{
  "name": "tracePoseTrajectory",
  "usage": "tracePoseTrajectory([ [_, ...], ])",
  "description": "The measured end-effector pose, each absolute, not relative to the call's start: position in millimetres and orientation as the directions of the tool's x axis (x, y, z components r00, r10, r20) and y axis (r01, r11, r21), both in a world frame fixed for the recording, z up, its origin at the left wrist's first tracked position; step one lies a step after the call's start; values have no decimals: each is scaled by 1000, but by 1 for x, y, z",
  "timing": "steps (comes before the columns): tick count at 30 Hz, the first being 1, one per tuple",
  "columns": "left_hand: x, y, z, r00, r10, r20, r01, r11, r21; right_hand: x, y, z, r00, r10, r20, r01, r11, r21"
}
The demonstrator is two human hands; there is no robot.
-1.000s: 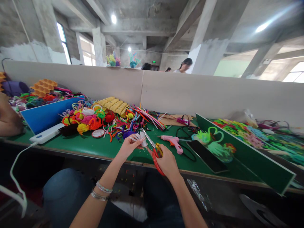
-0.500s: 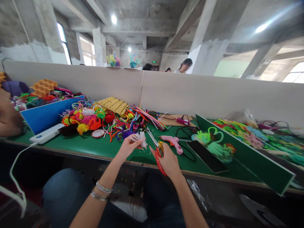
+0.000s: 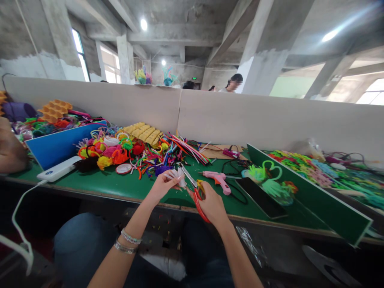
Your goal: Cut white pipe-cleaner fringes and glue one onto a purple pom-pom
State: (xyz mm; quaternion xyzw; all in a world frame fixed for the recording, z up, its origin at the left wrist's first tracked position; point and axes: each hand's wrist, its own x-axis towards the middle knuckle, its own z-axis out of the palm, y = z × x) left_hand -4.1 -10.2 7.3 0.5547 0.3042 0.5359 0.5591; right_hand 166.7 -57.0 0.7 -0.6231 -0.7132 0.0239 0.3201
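My left hand point(image 3: 163, 185) pinches a small bunch of white pipe cleaners point(image 3: 177, 176) above the green tabletop. Its fingers are closed around the base while the white ends fan out to the right. My right hand point(image 3: 211, 202) grips scissors point(image 3: 196, 196) with red and yellow handles. Their metal blades point up and to the left, close beside the white bunch; whether they touch it I cannot tell. Just right of the scissors lies a pink glue gun point(image 3: 216, 179). Tiny white clippings are scattered on the table below the bunch.
Colourful pipe cleaners point(image 3: 144, 160) are heaped at the back left beside a white power strip point(image 3: 60, 170). A black phone point(image 3: 261, 198) and green pipe-cleaner swans point(image 3: 271, 186) lie at right, before a green divider board point(image 3: 312, 196). Another person's arm point(image 3: 12, 148) rests far left.
My right hand has shifted slightly left, bringing the scissor blades from a little apart to right beside the white bunch. My left hand stays nearly still.
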Motion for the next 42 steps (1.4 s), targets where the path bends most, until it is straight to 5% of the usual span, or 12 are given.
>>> tracePoseTrajectory([
  [42, -6, -7, 4, 232, 941, 246, -250, -187, 950, 166, -59, 8, -15, 895, 447, 876, 227, -426],
])
